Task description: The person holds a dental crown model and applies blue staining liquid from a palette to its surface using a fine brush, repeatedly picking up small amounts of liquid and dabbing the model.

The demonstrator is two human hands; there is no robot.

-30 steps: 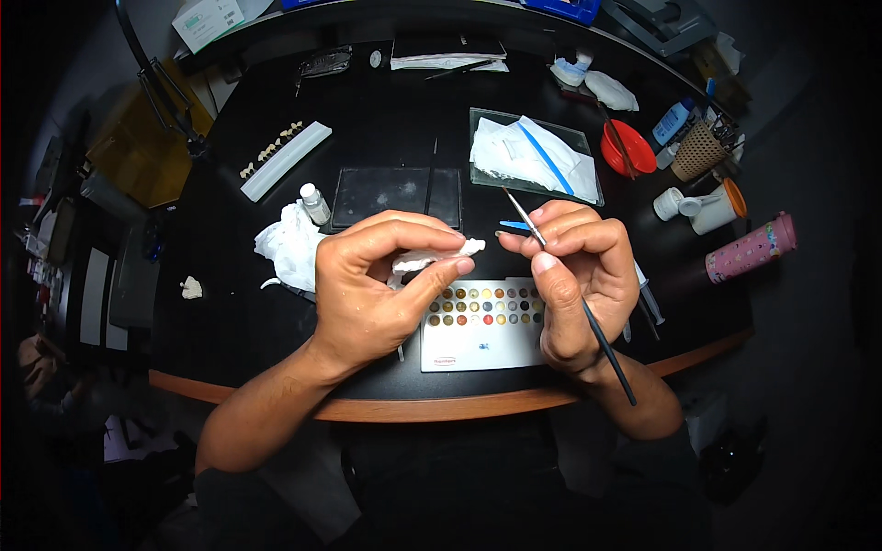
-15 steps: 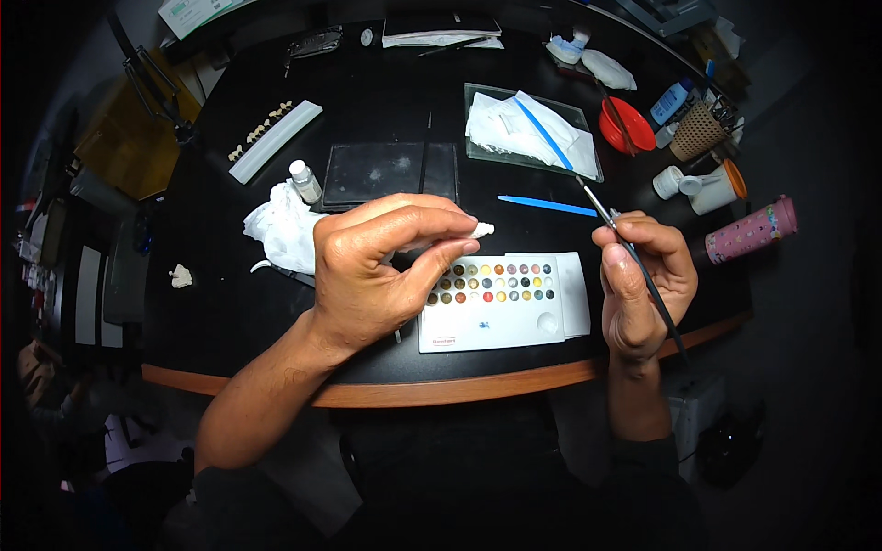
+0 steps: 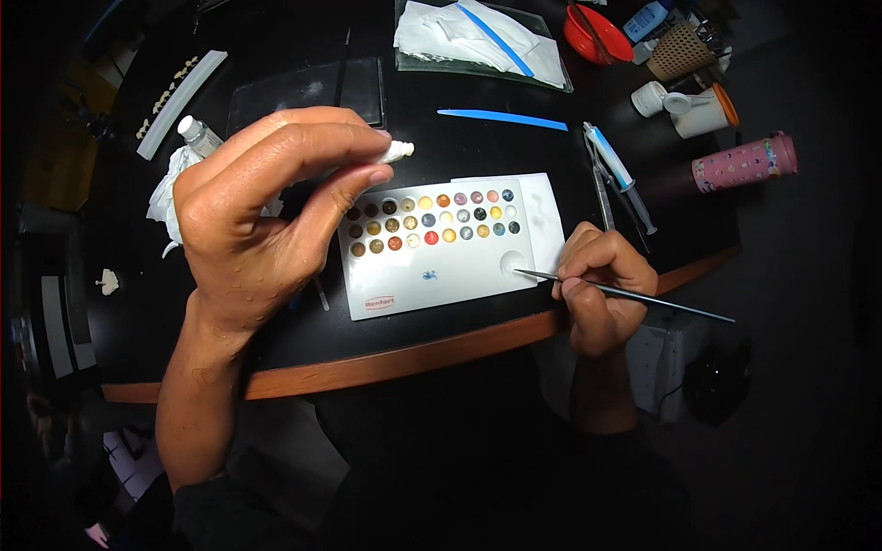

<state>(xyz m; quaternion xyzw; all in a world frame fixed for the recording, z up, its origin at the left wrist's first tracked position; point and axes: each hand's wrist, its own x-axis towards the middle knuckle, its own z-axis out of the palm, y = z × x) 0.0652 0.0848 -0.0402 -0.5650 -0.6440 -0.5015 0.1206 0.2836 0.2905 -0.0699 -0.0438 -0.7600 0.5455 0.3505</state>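
Note:
My left hand (image 3: 253, 207) is closed in a pinch on a small white, lumpy piece (image 3: 399, 151), held up at the back-left corner of a white palette (image 3: 469, 289). The palette bears rows of small coloured wells. My right hand (image 3: 597, 289) is closed round a thin dark brush (image 3: 681, 308) at the palette's right side, the brush's tip at a shallow round hollow (image 3: 513, 264) in the palette's lower right. A pale pad (image 3: 546, 211) sticks out from under the palette's right part. Part of the white piece is hidden by my left fingers.
Behind lie a blue strip (image 3: 501, 119), a glass plate (image 3: 566, 80) with white paper, a dark slab (image 3: 266, 96) and a strip of tooth samples (image 3: 188, 96). On the right are a syringe (image 3: 617, 174), pink tumbler (image 3: 744, 162), red bowl (image 3: 583, 37) and jars (image 3: 694, 119). Left: crumpled tissue (image 3: 163, 200), small bottle (image 3: 197, 131).
My right hand with the brush has moved down beside the palette, the brush now angled to its hollow. My left hand with the white piece sits higher and further left, as the view has shifted.

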